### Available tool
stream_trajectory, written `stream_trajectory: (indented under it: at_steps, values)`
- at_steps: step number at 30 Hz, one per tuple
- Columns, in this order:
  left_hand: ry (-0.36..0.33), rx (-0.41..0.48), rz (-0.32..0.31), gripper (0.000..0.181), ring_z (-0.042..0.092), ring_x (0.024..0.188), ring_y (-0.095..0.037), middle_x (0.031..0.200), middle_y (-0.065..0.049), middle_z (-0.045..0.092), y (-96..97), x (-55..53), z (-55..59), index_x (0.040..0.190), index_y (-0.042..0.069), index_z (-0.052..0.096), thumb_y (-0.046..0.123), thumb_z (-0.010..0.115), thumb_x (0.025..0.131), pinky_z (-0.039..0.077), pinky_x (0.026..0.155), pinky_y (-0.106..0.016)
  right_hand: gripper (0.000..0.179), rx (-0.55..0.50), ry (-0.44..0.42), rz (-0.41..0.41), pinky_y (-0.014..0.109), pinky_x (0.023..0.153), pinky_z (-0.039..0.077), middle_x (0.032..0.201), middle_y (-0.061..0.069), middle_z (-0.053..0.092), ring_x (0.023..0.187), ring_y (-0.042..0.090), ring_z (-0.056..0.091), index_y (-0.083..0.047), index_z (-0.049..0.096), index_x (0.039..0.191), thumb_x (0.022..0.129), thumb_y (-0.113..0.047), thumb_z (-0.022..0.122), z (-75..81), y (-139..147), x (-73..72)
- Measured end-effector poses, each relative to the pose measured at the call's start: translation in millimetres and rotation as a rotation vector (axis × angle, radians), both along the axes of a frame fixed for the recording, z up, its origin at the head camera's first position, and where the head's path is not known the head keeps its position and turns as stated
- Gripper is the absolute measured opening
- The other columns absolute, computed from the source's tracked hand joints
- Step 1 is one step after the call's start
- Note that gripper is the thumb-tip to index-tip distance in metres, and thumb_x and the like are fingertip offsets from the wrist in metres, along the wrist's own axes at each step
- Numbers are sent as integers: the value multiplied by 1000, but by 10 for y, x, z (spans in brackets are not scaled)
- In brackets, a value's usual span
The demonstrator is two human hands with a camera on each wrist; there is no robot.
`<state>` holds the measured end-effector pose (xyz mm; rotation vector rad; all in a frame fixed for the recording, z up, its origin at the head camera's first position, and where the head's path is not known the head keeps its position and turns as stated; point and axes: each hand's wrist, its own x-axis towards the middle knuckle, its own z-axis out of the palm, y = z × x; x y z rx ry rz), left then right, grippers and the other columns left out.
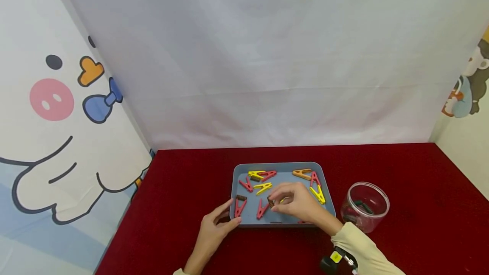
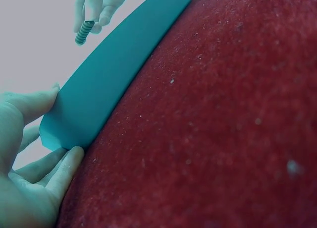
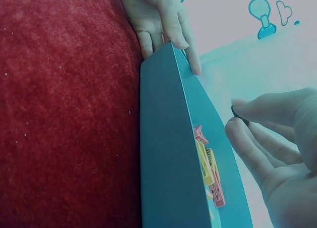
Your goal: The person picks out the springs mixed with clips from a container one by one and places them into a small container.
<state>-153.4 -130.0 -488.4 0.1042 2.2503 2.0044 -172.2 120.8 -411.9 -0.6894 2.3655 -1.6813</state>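
Note:
A blue-grey tray [image 1: 252,223] holds several red, yellow and orange spring clips and several short dark coils. At its front left corner my left hand [image 1: 214,228] grips the tray, thumb on the front side and fingers at the left side. My right hand [image 1: 299,200] is above the tray, pinching a dark ridged coil [image 2: 84,32] between thumb and fingertips. Just left of that coil lies a red clip [image 1: 262,209]. Another red clip [image 1: 240,208] with a dark coil [image 1: 241,197] at its end lies near the left hand. The right hand and forearm hide part of the tray.
A clear round jar [image 1: 383,213] with green and dark coils inside stands right of the tray. Dark red cloth [image 1: 191,177] covers the table. A white curtain [image 1: 267,75] hangs behind, and printed cartoon panels [image 1: 57,160] stand at the sides.

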Motion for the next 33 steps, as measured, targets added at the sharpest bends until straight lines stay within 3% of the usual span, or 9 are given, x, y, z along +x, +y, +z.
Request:
stream_trajectory:
  at_steps: [3, 5, 16, 33]
  values:
    - [-18, -1, -7, 59, 51, 104, -29, 124, -11, 49, 13, 32, 119, 127, 14, 48, 21, 72, 74, 48, 71, -25, 17, 9, -10, -9, 30, 69, 50, 99, 15, 60, 78, 29, 60, 0, 67, 89, 72, -1, 70, 16, 23, 7]
    - [-15, -1, -7, 59, 51, 104, -29, 124, -11, 48, 18, 37, 135, 127, 14, 48, 21, 72, 73, 48, 71, -24, 17, 8, -6, -14, 30, 69, 50, 98, 14, 60, 79, 29, 60, 2, 67, 89, 72, -1, 70, 24, 40, 14]
    - [2, -32, 34, 56, 55, 97, -20, 121, -5, 51, 5, -42, -144, 124, 24, 52, 25, 73, 72, 49, 70, -25, 17, -63, -1, 6, 33, 67, 50, 99, 17, 58, 78, 31, 59, 0, 66, 89, 73, 2, 68, 11, 155, 59]
    - [32, -18, 35, 56, 55, 98, -22, 122, -7, 51, 17, -32, -157, 125, 21, 51, 23, 72, 73, 49, 71, -25, 19, -76, 46, -11, 33, 69, 50, 101, 20, 58, 86, 31, 57, 6, 65, 90, 72, 0, 69, 133, 298, 157]
